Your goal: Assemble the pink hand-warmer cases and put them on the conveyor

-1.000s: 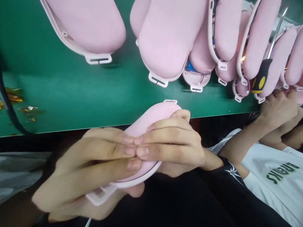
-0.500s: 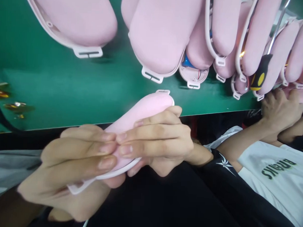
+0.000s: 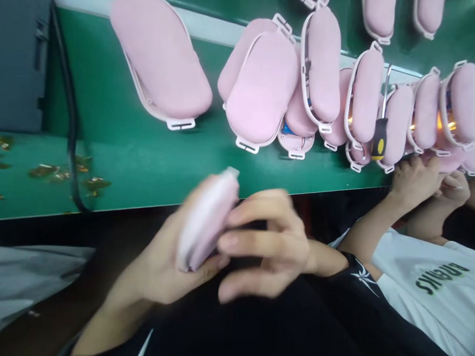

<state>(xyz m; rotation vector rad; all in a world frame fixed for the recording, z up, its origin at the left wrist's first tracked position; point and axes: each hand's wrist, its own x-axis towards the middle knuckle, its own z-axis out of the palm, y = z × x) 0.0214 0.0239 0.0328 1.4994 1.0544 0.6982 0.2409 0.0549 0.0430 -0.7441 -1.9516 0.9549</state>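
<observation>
My left hand point(image 3: 157, 258) is wrapped round a pink plastic housing point(image 3: 210, 218), rounded and elongated, with a pale rim and a strap-loop tab at its upper end. It is tilted edge-on towards me and somewhat blurred. A dark gap shows along the seam at its lower end. My right hand point(image 3: 270, 246) is just to the right of the housing, fingers apart and curved towards it. Its fingertips are at the housing's side; whether they touch it I cannot tell. Both hands are in front of the green table's point(image 3: 144, 169) near edge.
Several similar pink housings point(image 3: 260, 90) lie across the table, some with halves ajar and wires inside. A screwdriver point(image 3: 379, 139) rests among them. At left are a black cable point(image 3: 70, 104), a dark grey box point(image 3: 17, 61) and amber film scraps point(image 3: 46, 170). A co-worker's hands point(image 3: 414, 176) are at right.
The housing has turned from lying face-up under both hands to edge-on in my left hand. My right hand has loosened and spread its fingers. The view now takes in more of the table.
</observation>
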